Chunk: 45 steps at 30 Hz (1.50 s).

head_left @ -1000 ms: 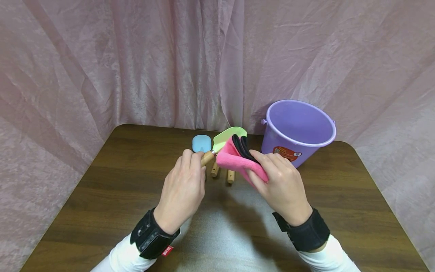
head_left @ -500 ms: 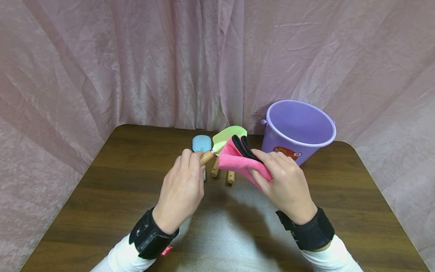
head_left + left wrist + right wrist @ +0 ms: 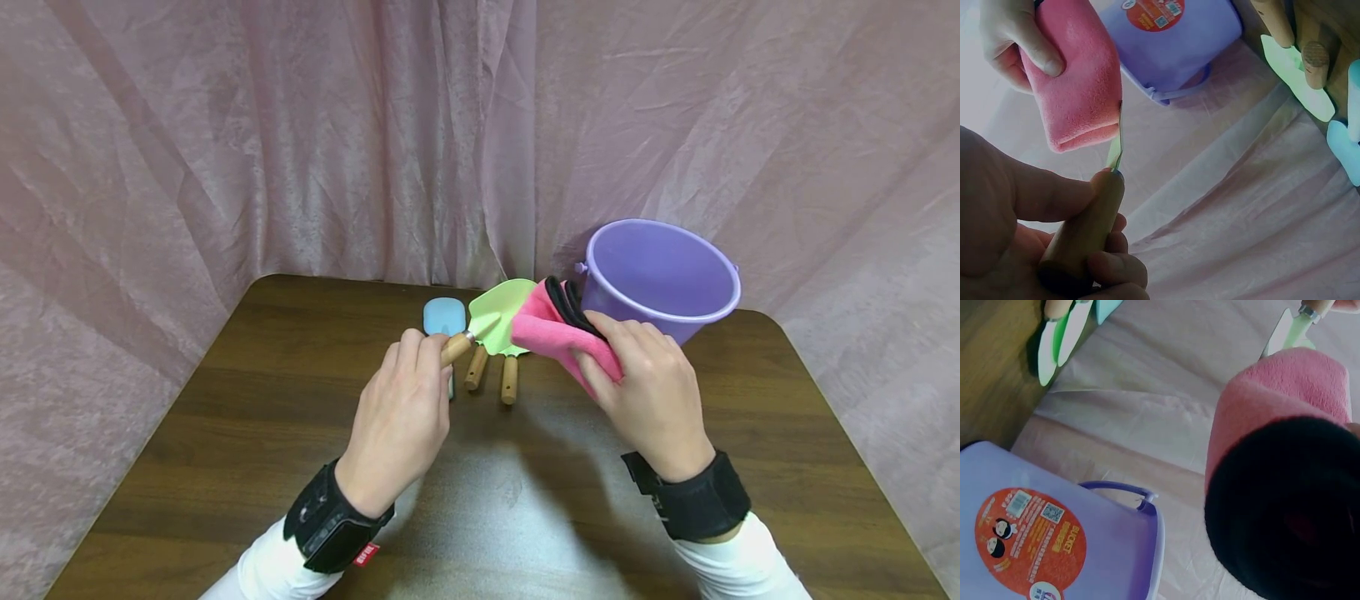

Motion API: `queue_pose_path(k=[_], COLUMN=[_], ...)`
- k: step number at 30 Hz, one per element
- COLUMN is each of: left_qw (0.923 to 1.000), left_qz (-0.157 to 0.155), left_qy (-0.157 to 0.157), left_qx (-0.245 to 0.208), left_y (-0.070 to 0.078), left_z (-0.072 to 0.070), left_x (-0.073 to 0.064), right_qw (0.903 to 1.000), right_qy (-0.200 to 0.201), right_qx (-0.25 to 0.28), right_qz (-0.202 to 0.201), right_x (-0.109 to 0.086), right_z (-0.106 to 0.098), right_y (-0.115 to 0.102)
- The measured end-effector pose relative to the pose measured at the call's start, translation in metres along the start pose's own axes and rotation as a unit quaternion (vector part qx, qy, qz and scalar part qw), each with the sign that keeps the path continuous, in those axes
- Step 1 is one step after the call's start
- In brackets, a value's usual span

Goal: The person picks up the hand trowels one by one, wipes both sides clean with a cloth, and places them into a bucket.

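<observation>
My left hand (image 3: pixel 397 412) grips the wooden handle (image 3: pixel 1090 222) of a small green garden trowel (image 3: pixel 456 347), its blade pointing away over the table. In my right hand (image 3: pixel 654 392) is a folded pink cloth (image 3: pixel 558 335) with a black edge, pinched between thumb and fingers. The cloth hangs above the table, just right of the trowel blade and in front of the bucket. In the left wrist view it partly covers the blade; whether they touch I cannot tell. Beneath lie other green-bladed tools with wooden handles (image 3: pixel 510 382), partly hidden.
A purple bucket (image 3: pixel 600 293) with an orange label (image 3: pixel 1032 540) stands at the back right of the brown wooden table (image 3: pixel 195 450). Left of the green tools lies a light blue tool (image 3: pixel 444 316), its handle mostly behind my left hand. A pink curtain (image 3: pixel 315 150) hangs behind.
My right hand has drawn the pink cloth to the right and slightly up, away from the trowel blade. More of the green blades shows now. The left hand has stayed almost still.
</observation>
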<state>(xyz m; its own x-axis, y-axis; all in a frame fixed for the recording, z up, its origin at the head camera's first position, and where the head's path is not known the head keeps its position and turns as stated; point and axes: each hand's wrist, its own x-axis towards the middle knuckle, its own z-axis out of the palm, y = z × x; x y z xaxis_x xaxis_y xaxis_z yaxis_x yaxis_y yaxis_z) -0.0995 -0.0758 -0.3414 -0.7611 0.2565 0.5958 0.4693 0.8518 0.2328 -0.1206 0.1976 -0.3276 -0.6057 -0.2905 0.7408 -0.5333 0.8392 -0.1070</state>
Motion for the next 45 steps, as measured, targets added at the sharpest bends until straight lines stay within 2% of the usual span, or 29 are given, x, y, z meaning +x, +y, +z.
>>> queue_pose_path(k=[8,19,27,31,37,39,45], left_qw=[0.9999,0.9976,0.9878,0.979,0.9594,0.951,0.9188], left_qz=[0.001,-0.002,-0.031,-0.05,-0.078,-0.093,-0.137], left_qy=[-0.004,-0.016,-0.056,-0.08,-0.121,-0.137,-0.183], left_qx=[-0.01,-0.068,-0.141,-0.181,-0.242,-0.261,-0.321], left_y=[0.0,0.0,0.001,0.001,-0.003,-0.004,-0.008], left_z=[0.0,0.0,-0.002,-0.002,0.0,0.0,-0.002], left_x=[0.0,-0.001,0.0,0.001,0.003,0.004,0.006], right_qw=[0.9988,0.9937,0.988,0.9864,0.9872,0.9878,0.9898], right_qy=[0.027,0.064,0.062,0.057,0.055,0.05,0.041], right_qx=[-0.01,0.011,0.063,0.087,0.097,0.099,0.11], right_qz=[0.039,0.092,0.127,0.128,0.114,0.109,0.081], right_x=[0.002,0.002,0.001,0.001,0.0,-0.001,-0.001], right_z=[-0.002,-0.001,0.0,0.001,0.003,0.004,0.006], right_y=[0.006,0.015,0.015,0.011,0.003,0.0,-0.009])
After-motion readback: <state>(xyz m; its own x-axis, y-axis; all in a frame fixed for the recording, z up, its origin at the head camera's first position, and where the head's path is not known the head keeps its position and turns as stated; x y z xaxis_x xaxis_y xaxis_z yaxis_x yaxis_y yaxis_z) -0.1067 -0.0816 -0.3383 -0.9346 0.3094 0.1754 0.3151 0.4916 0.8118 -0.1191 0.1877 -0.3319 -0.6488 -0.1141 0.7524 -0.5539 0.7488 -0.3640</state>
